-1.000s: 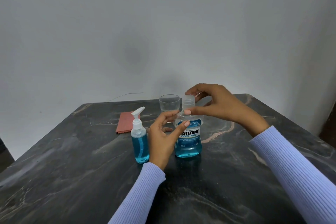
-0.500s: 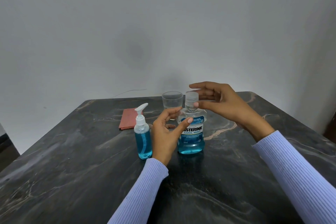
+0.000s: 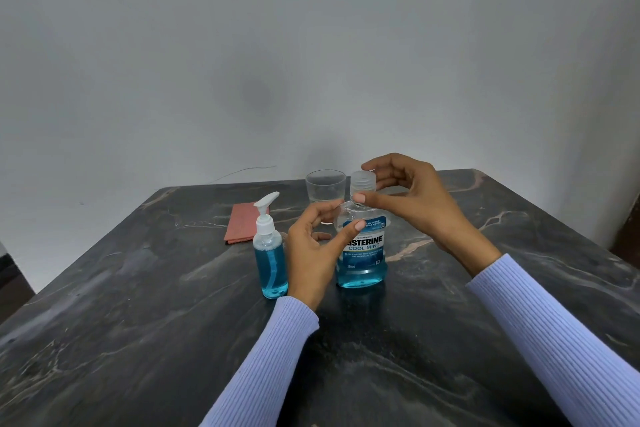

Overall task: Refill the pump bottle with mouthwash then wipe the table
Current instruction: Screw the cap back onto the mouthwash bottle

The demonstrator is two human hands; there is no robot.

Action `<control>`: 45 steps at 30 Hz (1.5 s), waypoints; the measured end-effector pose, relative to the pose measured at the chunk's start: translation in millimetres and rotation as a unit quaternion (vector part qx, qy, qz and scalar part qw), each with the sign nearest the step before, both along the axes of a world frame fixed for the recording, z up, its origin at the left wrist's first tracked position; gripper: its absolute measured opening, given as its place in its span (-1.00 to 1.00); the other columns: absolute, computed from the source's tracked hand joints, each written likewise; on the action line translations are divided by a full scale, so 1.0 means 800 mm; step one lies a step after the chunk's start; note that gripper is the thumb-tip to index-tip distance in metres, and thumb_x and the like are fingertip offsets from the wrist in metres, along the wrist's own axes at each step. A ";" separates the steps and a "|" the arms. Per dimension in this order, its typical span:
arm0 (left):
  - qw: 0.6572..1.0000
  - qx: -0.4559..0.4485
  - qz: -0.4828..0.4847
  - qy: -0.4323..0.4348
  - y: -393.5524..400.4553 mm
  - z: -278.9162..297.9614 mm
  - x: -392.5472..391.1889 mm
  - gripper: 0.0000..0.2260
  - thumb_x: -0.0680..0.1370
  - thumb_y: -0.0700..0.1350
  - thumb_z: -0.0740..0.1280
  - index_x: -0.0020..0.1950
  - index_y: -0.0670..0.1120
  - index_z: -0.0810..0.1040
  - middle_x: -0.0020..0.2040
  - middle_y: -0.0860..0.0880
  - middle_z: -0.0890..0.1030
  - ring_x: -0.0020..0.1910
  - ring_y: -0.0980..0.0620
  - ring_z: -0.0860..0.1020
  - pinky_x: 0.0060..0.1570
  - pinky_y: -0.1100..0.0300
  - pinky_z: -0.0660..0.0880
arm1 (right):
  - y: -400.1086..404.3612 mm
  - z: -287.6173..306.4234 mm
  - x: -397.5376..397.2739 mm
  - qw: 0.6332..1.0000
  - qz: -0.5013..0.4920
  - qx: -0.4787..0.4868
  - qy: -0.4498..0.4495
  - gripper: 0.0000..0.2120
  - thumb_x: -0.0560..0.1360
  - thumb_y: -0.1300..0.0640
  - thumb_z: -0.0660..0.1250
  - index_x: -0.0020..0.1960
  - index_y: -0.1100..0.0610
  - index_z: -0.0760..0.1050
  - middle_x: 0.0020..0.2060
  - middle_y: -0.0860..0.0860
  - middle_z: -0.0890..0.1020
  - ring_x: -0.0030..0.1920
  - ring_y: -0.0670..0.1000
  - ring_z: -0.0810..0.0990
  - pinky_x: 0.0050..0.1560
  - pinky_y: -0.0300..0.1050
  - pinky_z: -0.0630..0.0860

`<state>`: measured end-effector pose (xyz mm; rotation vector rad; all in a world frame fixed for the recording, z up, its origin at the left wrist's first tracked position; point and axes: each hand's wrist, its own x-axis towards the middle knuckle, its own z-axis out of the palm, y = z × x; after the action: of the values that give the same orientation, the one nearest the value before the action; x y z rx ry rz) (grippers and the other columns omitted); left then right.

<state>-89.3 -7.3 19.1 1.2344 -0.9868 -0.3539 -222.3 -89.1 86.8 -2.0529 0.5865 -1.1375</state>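
Observation:
A mouthwash bottle (image 3: 364, 255), clear with blue liquid in its lower part and a blue label, stands at the table's middle. My left hand (image 3: 311, 255) holds its left side, thumb on the label and index finger at the shoulder. My right hand (image 3: 412, 199) curls around its clear ribbed cap (image 3: 362, 181), fingers behind the cap and thumb at the neck just below it. The pump bottle (image 3: 270, 263), roughly two-thirds full of blue liquid and with a white pump head, stands upright just left of my left hand. A folded pink cloth (image 3: 242, 222) lies behind it.
A clear drinking glass (image 3: 325, 185) stands behind the mouthwash bottle near the far edge. The dark marble table (image 3: 138, 322) backs onto a grey wall. A thin wire lies at the far edge.
My right hand went from flat beside the cap to curled around it, thumb under the cap. My left hand kept its place on the bottle. The view shifted slightly.

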 end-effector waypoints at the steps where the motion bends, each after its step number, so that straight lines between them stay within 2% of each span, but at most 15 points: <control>1: 1.000 -0.002 -0.001 -0.001 0.000 0.000 0.000 -0.70 0.37 -0.06 0.51 0.06 0.05 0.55 0.08 0.06 0.64 0.08 0.15 0.58 -0.04 0.31 0.52 | 0.001 -0.001 0.001 1.000 -0.004 -0.006 0.005 -0.57 0.27 0.09 0.55 0.11 0.07 0.56 -0.10 -0.09 0.65 -0.11 -0.22 0.61 -0.10 -0.39 0.54; 4: 1.000 -0.001 -0.002 0.000 0.001 0.001 -0.001 -0.71 0.38 -0.07 0.50 0.05 0.07 0.54 0.08 0.07 0.63 0.08 0.15 0.58 -0.06 0.36 0.50 | 0.001 -0.001 -0.003 1.000 0.016 0.009 -0.002 -0.53 0.30 0.06 0.53 0.18 0.03 0.53 -0.02 -0.11 0.65 -0.01 -0.24 0.61 -0.03 -0.41 0.52; 7: 1.000 0.002 -0.008 -0.001 0.001 0.001 0.001 -0.69 0.36 -0.05 0.51 0.06 0.08 0.54 0.07 0.10 0.63 0.08 0.17 0.58 -0.11 0.42 0.50 | 0.001 -0.005 -0.011 0.999 0.029 0.032 -0.021 -0.56 0.33 0.08 0.50 0.20 0.03 0.52 0.01 -0.07 0.66 0.05 -0.19 0.61 0.05 -0.34 0.53; 11: 0.998 0.040 -0.036 -0.023 0.002 -0.001 0.015 -0.52 0.31 -0.11 0.56 0.19 0.00 0.54 0.09 0.08 0.64 0.04 0.15 0.59 -0.13 0.36 0.57 | 0.003 -0.017 -0.023 0.999 0.002 0.034 -0.030 -0.58 0.34 0.03 0.49 0.17 0.03 0.53 0.04 -0.10 0.65 0.05 -0.20 0.61 -0.01 -0.32 0.55; 14: 0.995 0.072 -0.054 -0.048 0.002 -0.003 0.022 -0.53 0.29 -0.14 0.57 0.17 -0.07 0.57 0.03 0.01 0.66 -0.01 0.08 0.63 -0.10 0.32 0.59 | 0.001 -0.030 -0.039 0.999 -0.018 0.033 -0.019 -0.63 0.37 0.09 0.48 0.16 0.05 0.53 0.05 -0.10 0.65 0.04 -0.19 0.61 -0.08 -0.36 0.54; 16: 0.994 0.081 -0.052 -0.042 0.002 -0.004 0.022 -0.55 0.29 -0.15 0.57 0.14 -0.09 0.58 0.02 0.00 0.66 -0.02 0.07 0.63 -0.07 0.26 0.60 | 0.000 -0.043 -0.049 0.999 -0.049 0.024 -0.005 -0.71 0.39 0.19 0.47 0.10 0.08 0.55 -0.03 -0.09 0.66 -0.03 -0.17 0.63 -0.14 -0.43 0.49; 19: 0.995 0.081 -0.052 -0.031 -0.003 -0.004 0.017 -0.60 0.29 -0.15 0.56 0.08 -0.03 0.56 -0.01 0.04 0.65 -0.04 0.11 0.62 -0.13 0.31 0.59 | 0.001 -0.064 -0.060 0.993 -0.092 -0.002 0.072 -0.83 0.40 0.28 0.44 -0.08 0.07 0.59 -0.19 -0.08 0.66 -0.18 -0.15 0.63 -0.19 -0.47 0.48; 21: 0.994 0.083 -0.057 -0.030 -0.009 -0.003 0.010 -0.62 0.30 -0.15 0.56 0.07 -0.02 0.56 -0.02 0.05 0.64 -0.05 0.13 0.62 -0.16 0.34 0.59 | 0.006 -0.077 -0.066 0.986 -0.088 -0.007 0.144 -0.84 0.40 0.28 0.43 -0.15 0.02 0.59 -0.26 -0.08 0.65 -0.25 -0.15 0.62 -0.21 -0.41 0.51; 25: 0.991 0.102 -0.072 -0.043 -0.032 0.002 -0.007 -0.57 0.33 -0.18 0.54 0.16 -0.15 0.54 0.06 -0.08 0.65 0.02 0.01 0.62 0.00 0.06 0.61 | 0.018 -0.093 -0.069 0.974 -0.051 -0.023 0.219 -0.88 0.41 0.25 0.41 -0.13 0.05 0.60 -0.23 -0.03 0.67 -0.25 -0.12 0.63 -0.13 -0.25 0.57; 27: 0.990 0.107 -0.078 -0.053 -0.046 0.005 -0.016 -0.58 0.34 -0.19 0.54 0.16 -0.17 0.54 0.06 -0.10 0.65 0.03 -0.01 0.63 0.03 0.03 0.61 | 0.023 -0.097 -0.067 0.972 -0.035 -0.036 0.228 -0.89 0.40 0.22 0.41 -0.11 0.06 0.61 -0.21 -0.05 0.68 -0.23 -0.11 0.64 -0.10 -0.19 0.58; 32: 0.988 0.107 -0.095 -0.054 -0.078 0.008 -0.041 -0.59 0.29 -0.20 0.57 0.09 -0.16 0.55 -0.01 -0.07 0.66 -0.05 0.02 0.63 -0.03 0.11 0.62 | 0.030 -0.106 -0.062 0.972 0.001 -0.049 0.229 -0.90 0.40 0.17 0.41 -0.12 -0.01 0.59 -0.25 -0.14 0.66 -0.26 -0.20 0.61 -0.13 -0.19 0.57; 36: 0.986 0.106 -0.112 -0.056 -0.096 0.007 -0.058 -0.62 0.29 -0.19 0.58 0.03 -0.10 0.54 -0.09 0.00 0.64 -0.11 0.09 0.61 -0.06 0.14 0.62 | 0.025 -0.114 -0.062 0.978 -0.007 -0.039 0.205 -0.88 0.40 0.15 0.42 -0.10 -0.04 0.59 -0.22 -0.14 0.66 -0.22 -0.20 0.61 -0.11 -0.19 0.59; 38: 0.986 0.101 -0.120 -0.060 -0.101 0.004 -0.064 -0.64 0.29 -0.18 0.58 0.00 -0.07 0.53 -0.13 0.05 0.62 -0.15 0.15 0.60 -0.14 0.28 0.60 | 0.023 -0.116 -0.063 0.979 -0.016 -0.036 0.199 -0.88 0.40 0.16 0.42 -0.09 -0.01 0.60 -0.22 -0.14 0.66 -0.21 -0.20 0.62 -0.11 -0.19 0.59; 40: 0.987 0.092 -0.116 -0.058 -0.102 0.001 -0.067 -0.63 0.29 -0.17 0.59 0.01 -0.07 0.54 -0.10 0.01 0.64 -0.13 0.14 0.61 -0.19 0.36 0.57 | 0.022 -0.116 -0.063 0.980 -0.023 -0.036 0.196 -0.89 0.41 0.16 0.42 -0.09 -0.01 0.61 -0.22 -0.14 0.67 -0.21 -0.20 0.62 -0.11 -0.21 0.59; 45: 0.992 0.067 -0.076 -0.078 -0.072 0.007 -0.061 -0.60 0.34 -0.12 0.55 0.11 -0.15 0.54 0.04 -0.04 0.64 -0.01 0.07 0.61 -0.03 0.28 0.57 | 0.023 -0.116 -0.061 0.981 -0.037 -0.039 0.184 -0.92 0.41 0.16 0.42 -0.09 0.08 0.61 -0.19 -0.09 0.68 -0.20 -0.16 0.63 -0.11 -0.14 0.60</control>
<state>-137.8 -64.6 24.6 1.3258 -1.2127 -0.4536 -271.5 -70.7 -5.8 -2.3463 0.8149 -0.8334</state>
